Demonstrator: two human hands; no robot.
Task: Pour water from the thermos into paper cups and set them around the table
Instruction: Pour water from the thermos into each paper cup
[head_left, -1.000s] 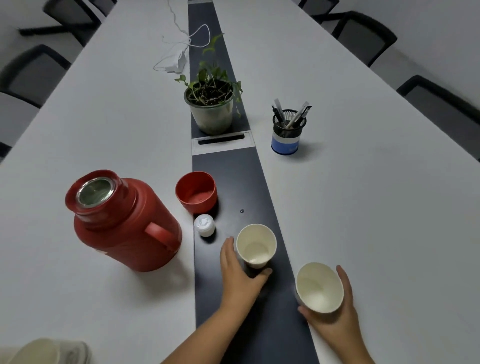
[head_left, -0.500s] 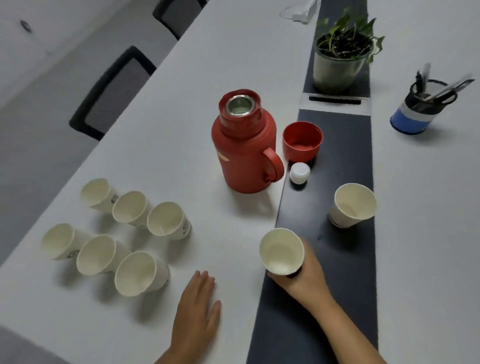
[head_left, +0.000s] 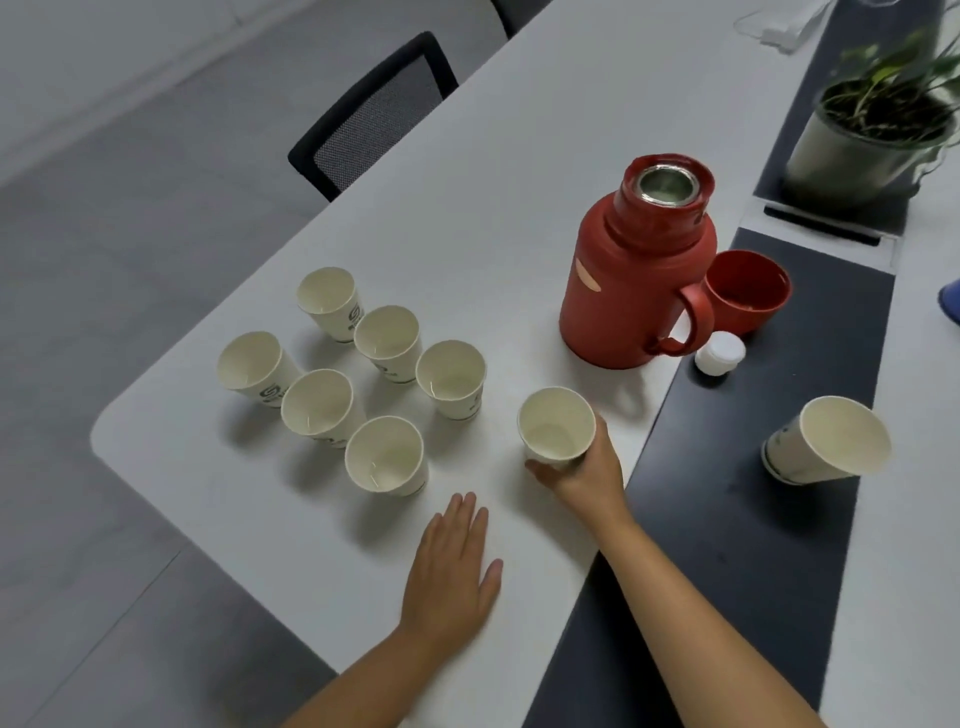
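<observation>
- Meeting room: long white table (head_left: 467, 156) with a dark centre strip (head_left: 753, 519), grey floor, one black mesh chair (head_left: 374, 114) pushed in at the far-left side.
- Thermos (head_left: 634, 280): red, upright on the white part beside the strip, mouth uncovered, handle turned toward the strip.
- Red lid cup (head_left: 748, 291) and small white stopper (head_left: 719, 353): both on the strip, just beside the thermos handle.
- Paper cups, group of six (head_left: 363, 374): clustered near the table's left corner, well apart from the thermos (water level inside cannot be told).
- Held cup (head_left: 556, 426): between the group and the thermos, base at or near the tabletop; contact is hidden by the fingers.
- Lone cup (head_left: 826, 441): on the strip at right, apart from everything else.
- Right hand (head_left: 587, 473): fingers and thumb curled round the lower wall of the held cup.
- Left hand (head_left: 452, 566): flat on the table, fingers straight, holding nothing.
- Potted plant (head_left: 872, 130): far end of the strip.
- Handling note: judged step is parking this cup by the group. Grip low and lightly, since thin paper walls buckle; set it flat, clear of its neighbours, within easy pouring reach.
</observation>
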